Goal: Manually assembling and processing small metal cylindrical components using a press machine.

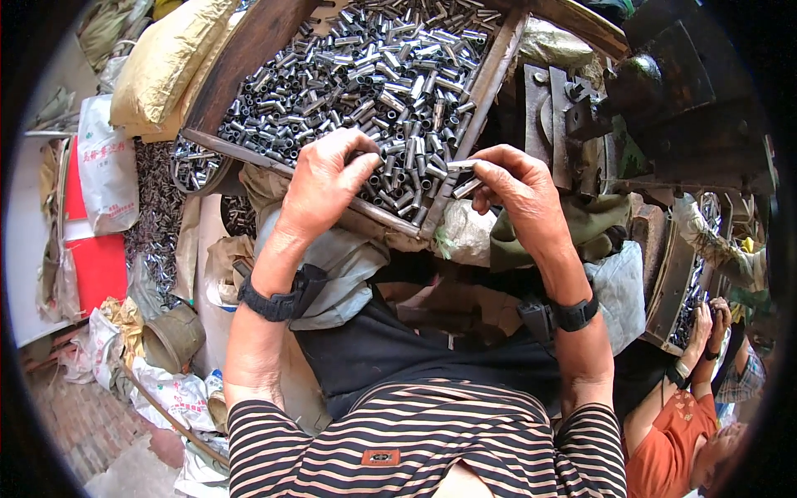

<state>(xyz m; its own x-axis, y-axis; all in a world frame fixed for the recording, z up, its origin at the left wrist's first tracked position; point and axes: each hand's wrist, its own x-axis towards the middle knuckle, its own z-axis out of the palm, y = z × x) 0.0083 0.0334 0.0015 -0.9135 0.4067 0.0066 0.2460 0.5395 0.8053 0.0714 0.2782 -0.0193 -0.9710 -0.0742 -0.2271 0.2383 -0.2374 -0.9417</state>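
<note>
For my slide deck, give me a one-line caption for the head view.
Left hand reaches into a wooden tray of metal tubes; right hand pinches one tube.

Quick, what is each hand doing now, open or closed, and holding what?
Left hand: fingers curled down into the small metal tubes in the wooden tray; a firm hold cannot be told.
Right hand: closed, pinching one metal tube.

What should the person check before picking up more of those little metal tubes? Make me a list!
1. Right hand pinches a metal tube in its fingertips: ok.
2. Left hand rests on the tubes in the wooden tray: ok.
3. Tray holds plenty of tubes: ok.
4. Tray sits steady: cannot tell.
5. Co-worker's hands at lower right stay apart from the person's: ok.
</note>
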